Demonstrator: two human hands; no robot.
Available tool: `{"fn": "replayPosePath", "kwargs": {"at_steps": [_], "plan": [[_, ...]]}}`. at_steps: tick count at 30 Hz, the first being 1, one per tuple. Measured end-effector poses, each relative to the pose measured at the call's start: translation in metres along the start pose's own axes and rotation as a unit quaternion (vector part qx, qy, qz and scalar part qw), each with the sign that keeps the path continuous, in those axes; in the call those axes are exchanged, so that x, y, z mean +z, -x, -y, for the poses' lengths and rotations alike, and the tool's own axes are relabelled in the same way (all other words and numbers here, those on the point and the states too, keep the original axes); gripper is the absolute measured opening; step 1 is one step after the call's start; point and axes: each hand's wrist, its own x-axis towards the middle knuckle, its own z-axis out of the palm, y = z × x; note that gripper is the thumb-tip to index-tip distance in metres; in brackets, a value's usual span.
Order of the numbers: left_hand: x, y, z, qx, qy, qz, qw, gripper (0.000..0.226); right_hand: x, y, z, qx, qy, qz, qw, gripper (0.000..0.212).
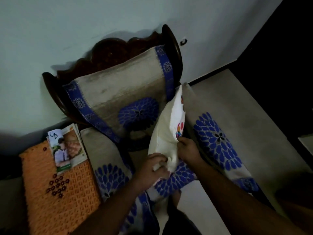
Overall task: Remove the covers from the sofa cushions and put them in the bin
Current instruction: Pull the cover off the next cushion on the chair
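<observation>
Two hands are on one cushion here, and we are in the middle of stripping it. Our right hand (187, 148) pinches the upper edge of the cream inner cushion (166, 133), fingers curled over the fabric near its coloured print, holding it upright so it cannot sag. Our left hand (155, 167) is clenched lower down at the cushion's bottom end, where the blue flower-print cover (174, 179) is bunched; it grips fabric there, though in this dim light we cannot tell whether it has cover alone or cushion too. The split makes sense to us: one hand anchors the filling, the other drags the sleeve down and off.

Most of the cushion is already bare, standing just in front of the sofa seat, with the cover gathered round its lowest part. So we judge this cover nearly off.

Behind, another covered cushion (125, 94) leans against the carved wooden sofa back (108, 53), and covered ones lie at either side, so more remain. To our left an orange mat (55, 197) carries a magazine (67, 150), out of the way. No bin shows in this view, so we cannot say where the cover goes.
</observation>
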Motion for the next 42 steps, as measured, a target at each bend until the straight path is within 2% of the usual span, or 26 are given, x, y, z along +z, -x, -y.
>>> {"fn": "replayPosePath", "kwargs": {"at_steps": [2, 4, 6, 8, 13, 16, 18, 21, 24, 26, 29, 31, 34, 38, 42], "plan": [[-0.010, 0.006, 0.000, -0.019, 0.040, -0.054, 0.998, 0.030, -0.013, 0.019, 0.006, -0.002, -0.050, 0.012, 0.999, 0.024], [-0.021, 0.009, 0.000, -0.021, -0.009, -0.083, 0.996, 0.039, -0.021, 0.037, 0.017, -0.014, -0.077, 0.027, 0.997, 0.028], [-0.029, 0.012, -0.014, -0.023, -0.063, -0.070, 0.995, 0.060, -0.028, 0.056, 0.034, -0.023, -0.095, 0.058, 0.993, 0.031], [-0.032, 0.014, -0.033, -0.038, -0.067, -0.052, 0.996, 0.065, -0.036, 0.073, 0.050, -0.037, -0.100, 0.073, 0.992, 0.029], [-0.041, 0.047, -0.057, -0.077, 0.114, -0.069, 0.988, 0.039, -0.055, 0.131, 0.061, -0.093, -0.122, 0.006, 0.988, 0.018], [-0.044, 0.072, -0.067, -0.060, 0.138, -0.062, 0.987, 0.046, -0.056, 0.163, 0.054, -0.111, -0.118, -0.014, 0.987, 0.017], [-0.054, 0.071, -0.075, -0.040, 0.135, -0.104, 0.985, 0.057, -0.061, 0.173, 0.052, -0.122, -0.089, -0.009, 0.989, 0.016], [-0.094, 0.060, -0.099, -0.034, 0.189, -0.173, 0.966, 0.077, -0.077, 0.187, 0.065, -0.158, -0.039, 0.030, 0.986, 0.013], [-0.129, 0.054, -0.120, -0.040, 0.207, -0.112, 0.971, 0.083, -0.099, 0.197, 0.087, -0.200, -0.043, 0.040, 0.978, 0.014], [-0.130, 0.050, -0.129, -0.047, 0.246, -0.060, 0.966, 0.079, -0.114, 0.203, 0.100, -0.217, -0.035, 0.062, 0.974, 0.015], [-0.116, 0.045, -0.140, -0.035, 0.259, -0.067, 0.963, 0.064, -0.132, 0.196, 0.111, -0.205, -0.015, 0.089, 0.975, 0.022], [-0.099, 0.042, -0.154, -0.035, 0.269, -0.103, 0.957, 0.043, -0.154, 0.181, 0.107, -0.200, -0.012, 0.079, 0.977, 0.032], [-0.103, 0.046, -0.143, -0.033, 0.233, -0.165, 0.958, 0.025, -0.156, 0.156, 0.108, -0.209, -0.006, 0.038, 0.977, 0.031], [-0.081, 0.036, -0.155, -0.025, 0.219, -0.258, 0.941, 0.019, -0.199, 0.132, 0.108, -0.230, 0.019, -0.001, 0.973, 0.026], [-0.065, 0.031, -0.176, -0.003, 0.223, -0.302, 0.927, 0.021, -0.233, 0.100, 0.107, -0.253, 0.083, -0.041, 0.963, 0.027]]}}
